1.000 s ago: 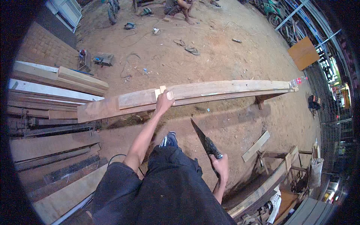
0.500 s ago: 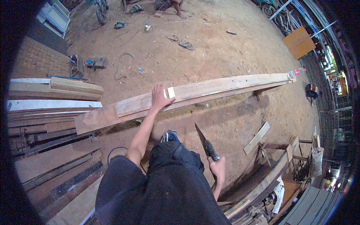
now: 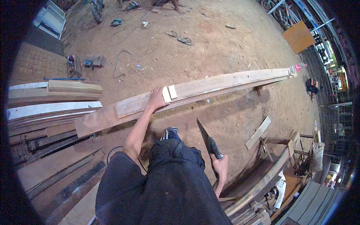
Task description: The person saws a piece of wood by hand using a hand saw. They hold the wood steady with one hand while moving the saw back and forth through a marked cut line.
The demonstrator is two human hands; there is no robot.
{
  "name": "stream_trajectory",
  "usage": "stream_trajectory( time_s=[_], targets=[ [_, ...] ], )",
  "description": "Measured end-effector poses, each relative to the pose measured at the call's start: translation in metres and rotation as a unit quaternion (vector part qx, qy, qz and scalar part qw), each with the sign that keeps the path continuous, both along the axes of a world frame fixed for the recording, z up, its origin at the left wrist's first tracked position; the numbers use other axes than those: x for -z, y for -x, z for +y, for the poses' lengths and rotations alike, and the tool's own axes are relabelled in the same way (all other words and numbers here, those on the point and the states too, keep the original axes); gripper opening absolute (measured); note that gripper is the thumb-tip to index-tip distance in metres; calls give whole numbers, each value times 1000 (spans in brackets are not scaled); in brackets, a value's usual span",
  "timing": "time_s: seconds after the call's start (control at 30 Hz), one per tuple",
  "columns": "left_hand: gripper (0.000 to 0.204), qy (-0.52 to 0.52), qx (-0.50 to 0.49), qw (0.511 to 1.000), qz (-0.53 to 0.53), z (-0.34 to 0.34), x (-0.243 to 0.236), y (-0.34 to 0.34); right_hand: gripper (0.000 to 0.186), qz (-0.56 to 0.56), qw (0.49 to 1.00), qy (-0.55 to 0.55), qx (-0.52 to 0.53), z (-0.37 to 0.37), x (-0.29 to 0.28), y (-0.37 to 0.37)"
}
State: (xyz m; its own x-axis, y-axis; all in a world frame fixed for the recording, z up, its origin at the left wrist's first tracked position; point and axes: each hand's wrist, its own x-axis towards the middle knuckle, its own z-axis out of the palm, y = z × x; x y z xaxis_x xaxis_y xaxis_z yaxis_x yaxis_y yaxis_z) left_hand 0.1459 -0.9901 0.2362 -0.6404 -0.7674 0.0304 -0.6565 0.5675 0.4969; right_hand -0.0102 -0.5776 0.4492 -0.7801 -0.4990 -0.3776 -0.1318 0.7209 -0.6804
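Observation:
My left hand (image 3: 156, 98) is closed on a small pale wood block (image 3: 166, 94), resting on top of the long plank (image 3: 210, 84) laid across in front of me. Right beside that block, on the same plank, lies a second pale wood block (image 3: 172, 92). Some of my left fingers are hidden behind the hand. Out to my right, my right hand (image 3: 220, 164) is wrapped round the dark handle of a handsaw (image 3: 203, 131). The saw blade points up and away, above the ground and apart from the plank.
Stacked boards (image 3: 56, 101) reach the plank's left end. A plastic bottle (image 3: 297, 67) is at its right end. Sandals (image 3: 180, 38) and cords lie on the ground beyond. A loose board (image 3: 258, 132) and a wooden frame (image 3: 277, 165) are at right. A person's legs (image 3: 176, 5) show far off.
My left hand has shifted slightly left, uncovering more of the block it grips, and a gap shows between the two blocks. The saw has barely moved in my right hand.

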Motion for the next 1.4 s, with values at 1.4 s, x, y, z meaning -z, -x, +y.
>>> stream_trajectory(
  time_s=[1.4],
  targets=[
    [104, 31, -18, 998, 58, 26, -44, 4, 30, -33, 997, -66, 3, -3, 10, -4]
  ],
)
